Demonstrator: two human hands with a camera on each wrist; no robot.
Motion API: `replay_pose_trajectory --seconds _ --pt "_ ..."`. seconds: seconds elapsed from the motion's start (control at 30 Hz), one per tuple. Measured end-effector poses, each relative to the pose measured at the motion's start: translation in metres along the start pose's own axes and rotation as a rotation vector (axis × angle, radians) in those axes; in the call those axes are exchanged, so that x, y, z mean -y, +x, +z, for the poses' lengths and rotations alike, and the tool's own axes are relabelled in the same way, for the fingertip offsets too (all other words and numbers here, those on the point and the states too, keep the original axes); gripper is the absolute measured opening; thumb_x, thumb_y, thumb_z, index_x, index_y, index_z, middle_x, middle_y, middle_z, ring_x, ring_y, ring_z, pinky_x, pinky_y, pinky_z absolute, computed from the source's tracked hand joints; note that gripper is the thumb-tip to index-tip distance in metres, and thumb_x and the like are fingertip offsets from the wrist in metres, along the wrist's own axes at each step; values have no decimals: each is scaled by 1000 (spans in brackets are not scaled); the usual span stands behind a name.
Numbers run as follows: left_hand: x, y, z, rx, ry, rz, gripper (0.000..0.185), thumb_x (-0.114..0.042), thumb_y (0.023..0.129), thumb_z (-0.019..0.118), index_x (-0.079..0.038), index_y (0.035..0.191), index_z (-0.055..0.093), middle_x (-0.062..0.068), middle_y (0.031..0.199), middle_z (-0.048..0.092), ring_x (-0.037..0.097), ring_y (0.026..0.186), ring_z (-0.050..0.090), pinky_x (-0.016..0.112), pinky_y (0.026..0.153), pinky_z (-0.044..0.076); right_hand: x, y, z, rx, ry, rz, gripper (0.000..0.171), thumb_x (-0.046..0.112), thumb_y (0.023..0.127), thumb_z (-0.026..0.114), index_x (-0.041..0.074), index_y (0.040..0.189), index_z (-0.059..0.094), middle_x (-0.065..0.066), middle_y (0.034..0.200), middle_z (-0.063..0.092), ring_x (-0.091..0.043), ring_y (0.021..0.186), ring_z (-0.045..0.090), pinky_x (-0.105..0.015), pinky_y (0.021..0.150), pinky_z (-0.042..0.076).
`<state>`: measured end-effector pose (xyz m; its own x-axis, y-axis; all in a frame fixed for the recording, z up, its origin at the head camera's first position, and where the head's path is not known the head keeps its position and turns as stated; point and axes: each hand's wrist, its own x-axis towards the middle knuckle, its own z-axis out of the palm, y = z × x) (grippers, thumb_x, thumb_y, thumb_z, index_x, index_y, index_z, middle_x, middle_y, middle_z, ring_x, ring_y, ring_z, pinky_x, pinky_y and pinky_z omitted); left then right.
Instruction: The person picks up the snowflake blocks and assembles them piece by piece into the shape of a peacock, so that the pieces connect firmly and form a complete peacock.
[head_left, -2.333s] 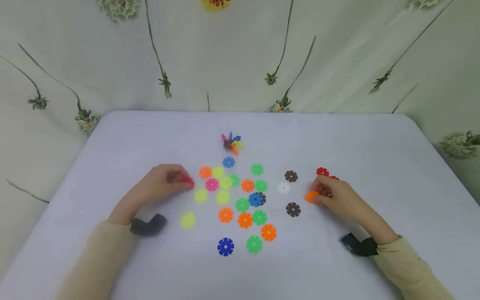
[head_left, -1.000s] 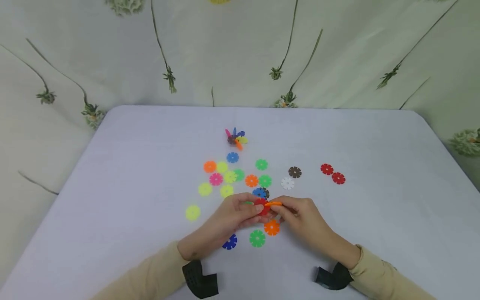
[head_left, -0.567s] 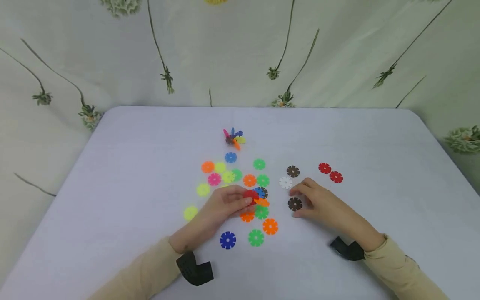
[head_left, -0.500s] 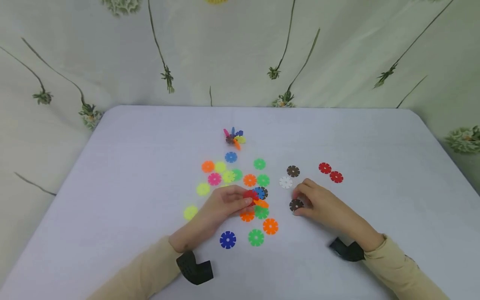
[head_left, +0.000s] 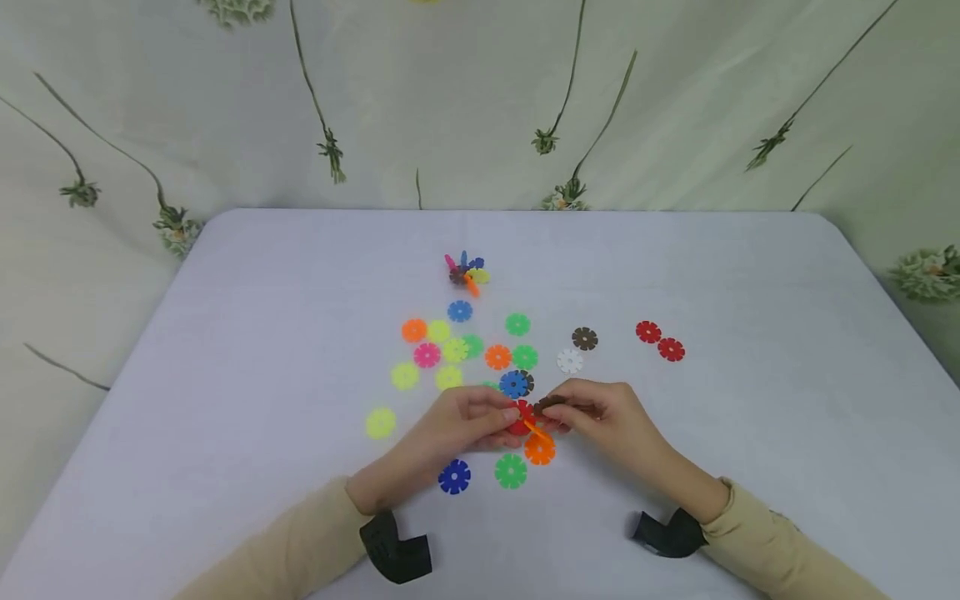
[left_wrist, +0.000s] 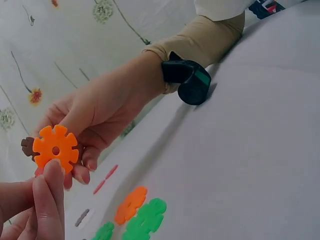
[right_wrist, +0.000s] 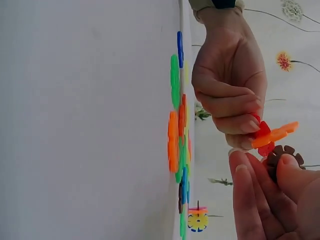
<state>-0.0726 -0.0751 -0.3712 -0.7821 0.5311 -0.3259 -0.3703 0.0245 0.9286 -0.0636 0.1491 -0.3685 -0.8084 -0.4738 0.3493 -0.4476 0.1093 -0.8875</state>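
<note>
My left hand (head_left: 510,417) pinches a small piece made of a red disc (head_left: 519,419) slotted into an orange disc (head_left: 536,432), held just above the table. In the left wrist view the orange disc (left_wrist: 55,147) faces the camera above my left fingertips (left_wrist: 49,185). My right hand (head_left: 558,410) pinches a brown notched disc (head_left: 550,404) and holds it against the red-orange piece. The right wrist view shows the brown disc (right_wrist: 282,157) just below the orange disc (right_wrist: 275,135) and red disc (right_wrist: 262,130); I cannot tell whether they touch.
Several loose coloured discs lie on the white table (head_left: 262,292) around the hands: orange (head_left: 539,451), green (head_left: 511,471), blue (head_left: 453,476). A brown disc (head_left: 584,338), a white disc (head_left: 569,360) and two red discs (head_left: 648,332) lie to the right. A small joined cluster (head_left: 465,275) stands farther back.
My right hand took the brown disc off the table and carried it left to the left hand's red-orange piece. The left hand shifted slightly right and nearer.
</note>
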Motion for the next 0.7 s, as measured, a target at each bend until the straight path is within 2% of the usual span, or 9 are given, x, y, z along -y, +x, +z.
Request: replay_pose_trajectory --seconds 0.27,0.43,0.53,0.6,0.7 --pt "-1 -2 8 -13 -78 -54 27 -12 93 59 9 110 55 14 97 66 21 83 66 32 83 50 -1 -6 9 2 -181 -33 15 -6 83 66 2 95 68 -1 83 68 -11 67 62 -27 61 54" --pt "1 -2 8 3 -102 -77 25 -11 92 60 9 107 56 13 98 65 19 82 66 31 84 49 0 -5 9 55 -214 -64 18 -9 81 66 4 94 69 2 83 68 -9 67 61 -25 60 53" --pt "0 1 3 39 -64 -43 27 -13 93 59 9 109 57 15 99 66 21 84 66 33 84 49 2 -1 5 106 -207 -61 16 -6 83 65 3 97 68 0 86 68 -8 67 61 -25 60 53" --pt "-3 2 -5 52 -13 -12 29 -16 93 60 7 111 58 15 100 66 23 86 66 33 84 49 3 2 1 135 -222 -23 18 0 85 66 4 102 68 0 89 68 -8 71 62 -25 62 53" --pt "-17 -2 -27 34 84 26 32 -22 93 61 1 114 61 13 106 65 26 92 65 35 86 48 1 7 -13 131 -272 52 25 4 85 68 5 110 66 0 91 68 -8 75 63 -26 65 53"
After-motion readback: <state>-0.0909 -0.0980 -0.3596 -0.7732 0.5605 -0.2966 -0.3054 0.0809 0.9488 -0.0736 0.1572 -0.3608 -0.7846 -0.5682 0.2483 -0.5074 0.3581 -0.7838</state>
